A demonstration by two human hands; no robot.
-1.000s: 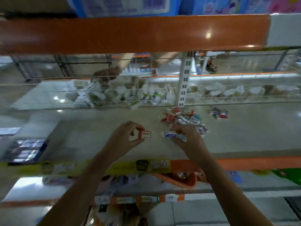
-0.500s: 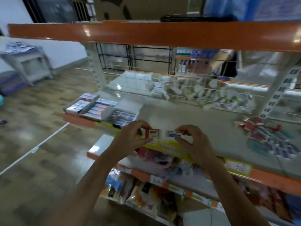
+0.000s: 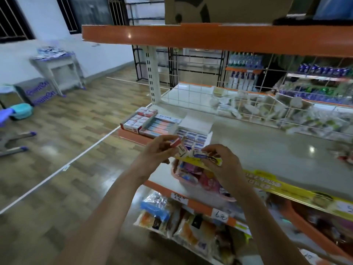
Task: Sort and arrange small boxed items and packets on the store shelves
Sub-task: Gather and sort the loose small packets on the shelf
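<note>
Fingers of both my hands pinch small boxes at the shelf's front edge.

Behind them the pale shelf (image 3: pixel 267 146) runs right with bare surface, its yellow price strip (image 3: pixel 271 183) cut off at the frame's right; the wire bin (image 3: pixel 267 111) at the back holds blurred white packets I cannot read. Open display cartons (image 3: pixel 152 125) of boxed items sit at the shelf's left end, just beyond my hands. My left hand (image 3: pixel 156 152) grips a red-ended box (image 3: pixel 179 148), tilted; my right hand (image 3: pixel 223 163) pinches a blue-printed box (image 3: pixel 200 154), partly hidden by my fingers. The two boxes nearly touch.
</note>
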